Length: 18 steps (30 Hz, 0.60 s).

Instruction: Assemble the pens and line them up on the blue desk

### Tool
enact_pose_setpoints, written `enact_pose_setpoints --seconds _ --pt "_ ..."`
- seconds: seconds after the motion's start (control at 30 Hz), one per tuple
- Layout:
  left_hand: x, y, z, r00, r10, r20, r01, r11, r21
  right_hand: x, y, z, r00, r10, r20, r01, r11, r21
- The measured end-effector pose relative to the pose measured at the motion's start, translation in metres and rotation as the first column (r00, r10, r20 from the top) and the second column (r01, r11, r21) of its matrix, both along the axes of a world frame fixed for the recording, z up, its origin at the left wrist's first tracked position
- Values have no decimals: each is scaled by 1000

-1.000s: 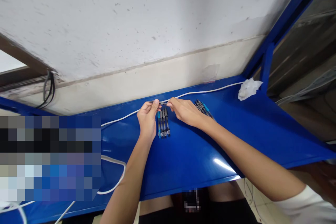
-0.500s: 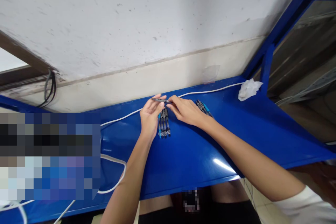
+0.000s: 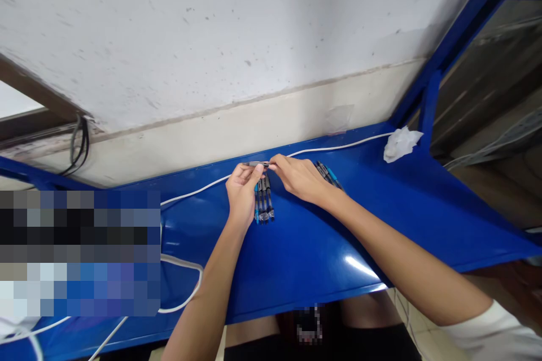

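Note:
A dark grey pen lies sideways between my hands, above the back part of the blue table. My left hand is closed on its left part, thumb against fingers. The fingertips of my right hand pinch the pen's right end. Just right of my left wrist, several pens rest side by side on the table, one of them bright blue and the others dark; my left hand partly hides them. Beyond my right wrist is a second group of pens, dark ones and a blue one, partly covered by my forearm.
A white cable runs along the back of the blue table. Crumpled white paper sits at the back right, beside a blue metal frame. More white cable loops at the left, near a blurred-out area. A wall stands behind.
The fingers of my left hand, partly spread before, have curled in around the pen. The pen now sits slightly lower and more level. My right hand has hardly moved.

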<state>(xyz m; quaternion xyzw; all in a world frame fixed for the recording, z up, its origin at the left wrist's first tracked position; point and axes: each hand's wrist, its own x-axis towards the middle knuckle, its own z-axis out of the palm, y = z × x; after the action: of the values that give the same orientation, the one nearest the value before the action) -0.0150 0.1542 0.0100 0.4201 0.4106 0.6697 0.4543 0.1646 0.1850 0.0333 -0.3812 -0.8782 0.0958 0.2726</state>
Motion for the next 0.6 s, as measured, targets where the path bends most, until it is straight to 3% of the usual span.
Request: enact_pose_setpoints --seconds 0.23,0.6 --pt "-4 2 6 991 29 131 -25 999 -36 4 6 -2 998 -67 13 67 998 11" --pt "-10 2 10 988 52 148 -44 998 -52 6 7 4 990 -115 83 98 978 182"
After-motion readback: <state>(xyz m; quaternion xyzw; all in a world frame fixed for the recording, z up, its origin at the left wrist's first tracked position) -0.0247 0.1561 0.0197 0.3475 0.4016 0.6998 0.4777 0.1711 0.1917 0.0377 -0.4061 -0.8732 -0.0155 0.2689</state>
